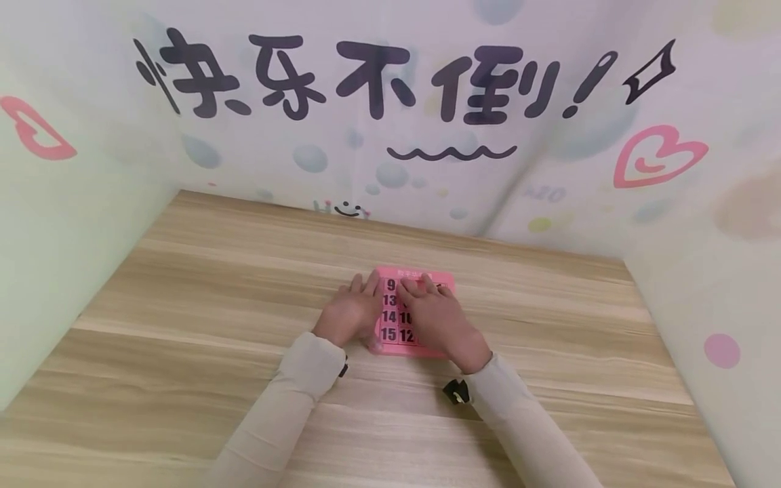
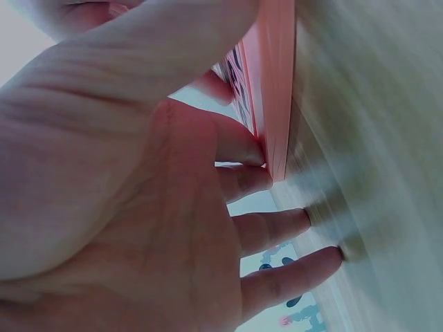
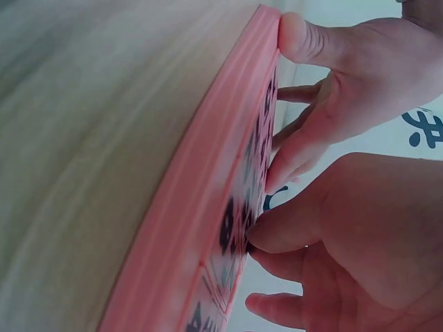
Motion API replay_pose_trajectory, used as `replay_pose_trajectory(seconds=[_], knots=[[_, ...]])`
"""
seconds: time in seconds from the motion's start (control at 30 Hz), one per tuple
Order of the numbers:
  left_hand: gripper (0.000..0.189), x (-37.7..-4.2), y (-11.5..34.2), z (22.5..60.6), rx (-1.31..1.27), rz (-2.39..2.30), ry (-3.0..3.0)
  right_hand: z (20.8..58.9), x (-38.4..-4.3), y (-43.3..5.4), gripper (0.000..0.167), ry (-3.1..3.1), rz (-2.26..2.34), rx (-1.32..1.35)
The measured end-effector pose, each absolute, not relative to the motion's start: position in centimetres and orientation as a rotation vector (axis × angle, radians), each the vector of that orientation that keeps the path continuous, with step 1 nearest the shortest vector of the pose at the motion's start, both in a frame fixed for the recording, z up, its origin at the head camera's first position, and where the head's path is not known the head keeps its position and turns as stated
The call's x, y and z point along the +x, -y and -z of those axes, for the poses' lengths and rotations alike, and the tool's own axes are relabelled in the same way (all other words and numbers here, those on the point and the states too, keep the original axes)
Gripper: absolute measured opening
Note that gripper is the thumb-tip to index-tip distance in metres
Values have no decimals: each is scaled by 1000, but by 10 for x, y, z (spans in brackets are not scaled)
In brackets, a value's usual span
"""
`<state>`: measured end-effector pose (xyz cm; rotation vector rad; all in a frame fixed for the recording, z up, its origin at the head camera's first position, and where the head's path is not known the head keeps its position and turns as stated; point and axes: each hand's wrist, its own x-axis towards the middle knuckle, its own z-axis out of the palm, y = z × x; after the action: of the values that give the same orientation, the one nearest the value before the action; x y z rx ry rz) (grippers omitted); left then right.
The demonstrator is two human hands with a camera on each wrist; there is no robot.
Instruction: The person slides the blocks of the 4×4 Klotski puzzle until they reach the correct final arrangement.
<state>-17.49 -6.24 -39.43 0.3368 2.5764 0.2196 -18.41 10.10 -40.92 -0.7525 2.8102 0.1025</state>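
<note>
A pink number sliding puzzle [image 1: 390, 349] lies flat on the wooden table, its tiles printed with black numbers such as 9, 13, 14 and 15. My left hand [image 1: 352, 313] holds its left side, with the thumb at the near corner and the index finger toward the far corner. In the left wrist view the outer fingers [image 2: 294, 277] spread down to the tabletop. Over the puzzle's right half lies my right hand [image 1: 441, 318], hiding many tiles. Its thumb [image 3: 284, 218] touches the tile face in the right wrist view, with the other fingers bent slightly beside it.
The wood-grain table [image 1: 201, 291] stretches around the puzzle on all sides. A printed white cloth wall [image 1: 366, 176] with large black characters stands along the back edge, and pale panels close off the left and right. Dark wrist straps [image 1: 456, 392] sit at the cuffs.
</note>
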Motion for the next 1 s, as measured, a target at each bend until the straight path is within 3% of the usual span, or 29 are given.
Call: replay_pose_trajectory(seconds=[1.0], knots=[[121,-175,62,393,286,-266,-2554,409,-189,-116,54,-2836,-114,-751]])
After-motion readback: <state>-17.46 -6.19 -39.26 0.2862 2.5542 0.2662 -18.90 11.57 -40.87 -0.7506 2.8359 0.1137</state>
